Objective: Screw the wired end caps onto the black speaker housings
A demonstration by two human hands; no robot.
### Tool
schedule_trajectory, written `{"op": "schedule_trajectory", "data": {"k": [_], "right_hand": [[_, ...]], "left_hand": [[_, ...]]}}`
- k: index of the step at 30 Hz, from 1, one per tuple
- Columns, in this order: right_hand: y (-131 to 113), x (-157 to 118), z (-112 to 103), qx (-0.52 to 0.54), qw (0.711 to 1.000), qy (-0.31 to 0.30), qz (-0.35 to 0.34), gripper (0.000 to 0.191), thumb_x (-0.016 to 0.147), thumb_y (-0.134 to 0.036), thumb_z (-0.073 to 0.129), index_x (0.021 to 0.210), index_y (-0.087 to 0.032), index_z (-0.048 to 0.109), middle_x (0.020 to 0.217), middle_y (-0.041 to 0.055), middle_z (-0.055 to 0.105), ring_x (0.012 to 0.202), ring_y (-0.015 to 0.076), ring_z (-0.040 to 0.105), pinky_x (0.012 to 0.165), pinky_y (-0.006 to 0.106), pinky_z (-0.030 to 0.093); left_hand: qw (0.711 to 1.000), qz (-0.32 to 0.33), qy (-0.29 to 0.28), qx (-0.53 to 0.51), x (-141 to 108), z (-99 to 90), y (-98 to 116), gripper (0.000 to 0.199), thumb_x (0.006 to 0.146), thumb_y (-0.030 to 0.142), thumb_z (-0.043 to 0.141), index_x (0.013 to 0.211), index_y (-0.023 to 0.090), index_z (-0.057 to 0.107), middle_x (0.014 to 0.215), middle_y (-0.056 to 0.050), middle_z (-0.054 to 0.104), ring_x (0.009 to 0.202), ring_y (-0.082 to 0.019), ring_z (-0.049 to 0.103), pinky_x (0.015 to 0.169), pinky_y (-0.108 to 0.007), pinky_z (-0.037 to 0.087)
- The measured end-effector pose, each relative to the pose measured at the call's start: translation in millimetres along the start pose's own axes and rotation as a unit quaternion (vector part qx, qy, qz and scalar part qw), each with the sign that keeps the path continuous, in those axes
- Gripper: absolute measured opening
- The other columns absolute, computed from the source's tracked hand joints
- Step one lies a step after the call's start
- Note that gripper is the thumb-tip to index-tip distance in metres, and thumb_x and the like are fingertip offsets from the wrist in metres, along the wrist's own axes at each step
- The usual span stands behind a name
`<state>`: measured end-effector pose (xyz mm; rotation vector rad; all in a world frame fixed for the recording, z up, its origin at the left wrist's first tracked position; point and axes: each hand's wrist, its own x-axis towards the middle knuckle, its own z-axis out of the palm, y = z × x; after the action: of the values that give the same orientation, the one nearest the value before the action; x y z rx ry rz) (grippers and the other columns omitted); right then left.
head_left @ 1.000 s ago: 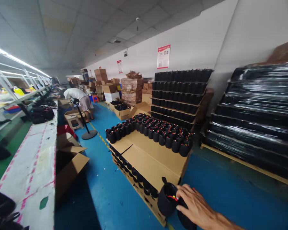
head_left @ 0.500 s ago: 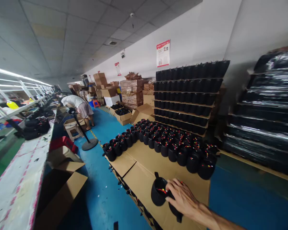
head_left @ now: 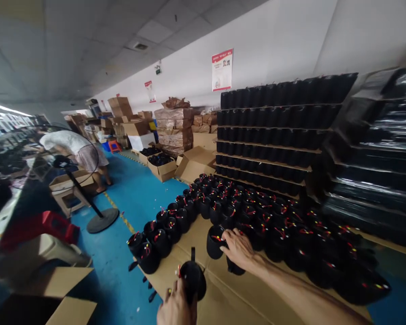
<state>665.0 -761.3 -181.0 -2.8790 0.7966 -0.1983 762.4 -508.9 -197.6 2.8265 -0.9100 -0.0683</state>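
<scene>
Black cylindrical cups (head_left: 160,243) with red wires and small white or yellow ends stand in rows on a cardboard sheet (head_left: 223,291). My right hand (head_left: 238,248) grips the rim of a black cup (head_left: 215,243) near the front of the rows; another black cup shows partly beneath the hand. Lower and to the left, my left hand (head_left: 177,304) holds a separate black cup (head_left: 192,279) by its near left side, its strap sticking up at the back. Fingertips of both hands are partly hidden by the cups.
Tiered black cups (head_left: 264,135) stand behind, beside a plastic-wrapped stack (head_left: 385,167). A floor fan (head_left: 102,220), red stool (head_left: 61,228) and open carton (head_left: 71,289) are at left. Farther back, a person (head_left: 74,151) bends over near cartons (head_left: 162,169).
My left hand has come into view holding a cup. My right hand and its cups have moved up to the rows. The view has shifted, with the fan and person now farther left.
</scene>
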Motion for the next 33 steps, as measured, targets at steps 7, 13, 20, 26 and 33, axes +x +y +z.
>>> {"op": "schedule_trajectory", "data": {"k": [7,13,20,26,33], "right_hand": [[-20.7,139.6,46.6,-0.050,0.995,-0.032,0.075,0.038,0.106,-0.041,0.073,0.137,-0.019,0.068,0.141,0.0117,0.067,0.123,0.0296,0.069,0.104,0.053,0.060],[-25.5,196.3,72.4,-0.048,0.991,-0.057,0.109,0.040,0.106,-0.042,0.073,0.139,-0.020,0.067,0.142,0.0119,0.067,0.122,0.0293,0.069,0.102,0.053,0.061],[-28.2,222.6,88.3,-0.032,0.988,-0.067,0.132,0.040,0.106,-0.042,0.073,0.139,-0.020,0.067,0.141,0.0118,0.067,0.121,0.0290,0.069,0.101,0.052,0.061],[-21.7,222.5,102.2,-0.020,0.988,-0.062,0.142,0.038,0.107,-0.041,0.073,0.137,-0.020,0.068,0.140,0.0115,0.068,0.120,0.0285,0.070,0.101,0.051,0.061],[-6.7,206.8,111.4,-0.003,0.991,-0.020,0.134,0.041,0.106,-0.040,0.073,0.142,-0.020,0.066,0.142,0.0117,0.067,0.121,0.0290,0.069,0.102,0.052,0.061]], "left_hand": [[0.999,0.034,-0.036,-0.014,161.3,19.4,10.2,0.032,0.109,0.023,0.062,0.137,0.011,0.070,0.124,-0.015,0.080,0.116,-0.029,0.077,0.090,-0.038,0.061],[0.998,0.041,-0.054,-0.017,216.2,38.3,30.8,0.025,0.106,0.025,0.070,0.129,0.016,0.071,0.120,-0.008,0.078,0.108,-0.025,0.077,0.086,-0.041,0.066],[0.998,0.034,-0.050,-0.008,234.7,57.2,41.7,0.022,0.107,0.027,0.068,0.125,0.015,0.072,0.116,-0.008,0.077,0.105,-0.025,0.077,0.081,-0.039,0.067],[0.999,0.037,-0.032,-0.017,238.7,79.1,41.0,0.018,0.107,0.024,0.068,0.122,0.016,0.073,0.114,-0.008,0.078,0.105,-0.025,0.077,0.083,-0.040,0.066],[0.997,0.053,0.021,-0.044,234.4,102.5,37.9,0.060,0.101,0.022,0.071,0.159,0.015,0.058,0.132,-0.016,0.076,0.112,-0.032,0.076,0.081,-0.038,0.062]]}}
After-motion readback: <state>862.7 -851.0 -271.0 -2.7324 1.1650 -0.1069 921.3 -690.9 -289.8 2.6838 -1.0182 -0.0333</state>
